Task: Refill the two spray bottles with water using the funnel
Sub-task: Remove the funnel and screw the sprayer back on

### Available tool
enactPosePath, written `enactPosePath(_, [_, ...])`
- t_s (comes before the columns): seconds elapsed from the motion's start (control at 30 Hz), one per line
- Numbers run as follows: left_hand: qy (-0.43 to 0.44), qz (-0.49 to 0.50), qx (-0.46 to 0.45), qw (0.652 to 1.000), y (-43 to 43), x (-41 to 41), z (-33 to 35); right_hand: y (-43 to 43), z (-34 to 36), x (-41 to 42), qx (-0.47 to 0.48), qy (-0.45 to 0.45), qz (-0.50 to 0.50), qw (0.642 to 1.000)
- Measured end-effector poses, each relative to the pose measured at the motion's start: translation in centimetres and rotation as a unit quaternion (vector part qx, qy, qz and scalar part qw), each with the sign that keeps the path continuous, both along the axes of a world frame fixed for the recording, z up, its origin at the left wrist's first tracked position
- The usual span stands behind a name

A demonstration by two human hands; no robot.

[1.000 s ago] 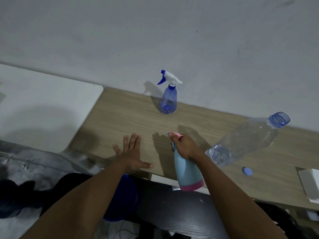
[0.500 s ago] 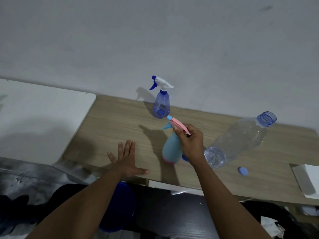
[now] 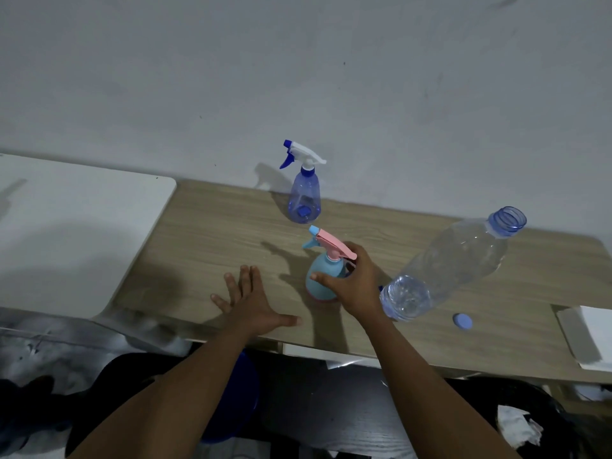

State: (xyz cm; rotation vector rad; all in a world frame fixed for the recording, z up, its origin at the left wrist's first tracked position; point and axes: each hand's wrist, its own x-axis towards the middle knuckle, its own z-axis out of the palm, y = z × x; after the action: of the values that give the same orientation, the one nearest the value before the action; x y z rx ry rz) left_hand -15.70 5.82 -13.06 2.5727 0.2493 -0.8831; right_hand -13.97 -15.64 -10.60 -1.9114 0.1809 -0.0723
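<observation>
I am seeing the light blue spray bottle standing upright at the centre of the frame on the wooden surface, its pink trigger head pointing to the upper left. My right hand is closing on it, thumb across the front of the body and fingers curling behind the neck. My left hand is lying flat near the lower edge of the surface, fingers spread, touching nothing else. The clear blue spray bottle is standing above, close to the wall, apart from the first. I am reading no label or writing on either. The large clear water bottle is standing uncapped at the right, just beside my right wrist, with its blue cap lying on the surface near it. Bare wood is lying open to the left of the bottles. A white board is adjoining the surface at the left, and white paper is lying at the right edge.
</observation>
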Motion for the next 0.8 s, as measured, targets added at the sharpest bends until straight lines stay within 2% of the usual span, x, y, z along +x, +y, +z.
enactPosePath(0.07, [0.015, -0.003, 0.007, 1.0, -0.8, 0.2, -0.1, 0.1, -0.8, -0.3, -0.044, 0.024, 0.0, 0.999])
enactPosePath(0.17, [0.027, -0.01, 0.01, 1.0, -0.7, 0.4, -0.6, 0.6, -1.0, -0.4, -0.067, 0.008, -0.004, 0.998])
enactPosePath(0.37, [0.048, -0.017, 0.018, 0.999, -0.9, 0.8, -0.4, 0.6, 0.5, 2.8, -0.039, -0.058, -0.065, 0.995])
enactPosePath(0.6, [0.067, -0.028, 0.019, 0.997, -0.8, 1.2, -0.4, -0.3, 1.8, 10.5, -0.043, -0.032, -0.128, 0.99])
enactPosePath(0.8, [0.055, -0.025, 0.014, 0.998, -0.9, 1.2, -0.4, -0.8, 1.7, 14.1, -0.072, -0.018, -0.116, 0.99])
